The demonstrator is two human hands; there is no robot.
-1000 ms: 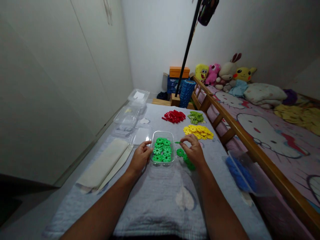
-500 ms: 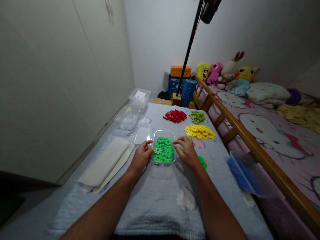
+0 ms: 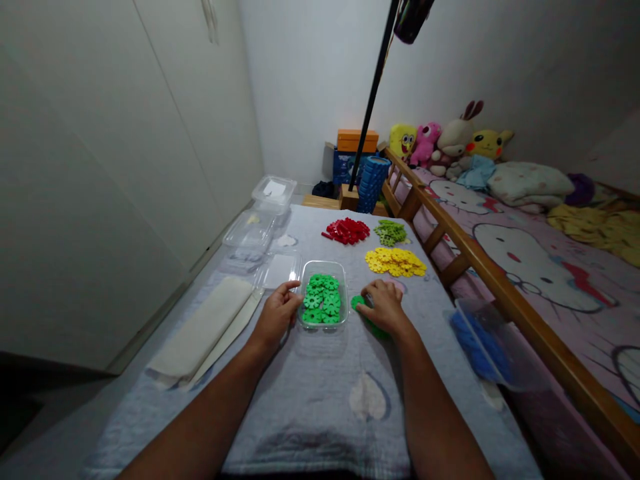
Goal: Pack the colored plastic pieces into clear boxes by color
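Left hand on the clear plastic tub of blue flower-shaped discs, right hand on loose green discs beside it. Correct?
Colour wrong: in the head view the flower-shaped discs in the clear plastic tub are green, not blue. The left hand is on the tub, the right hand on the loose green discs beside it.

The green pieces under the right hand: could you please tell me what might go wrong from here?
1. The tub already looks well filled, so further pieces may spill over its rim.
2. The right hand covers the loose pieces not far from the yellow pile; a careless sweep could mix the colours.
3. The left hand holds the tub at one side only, so a push might slide it.
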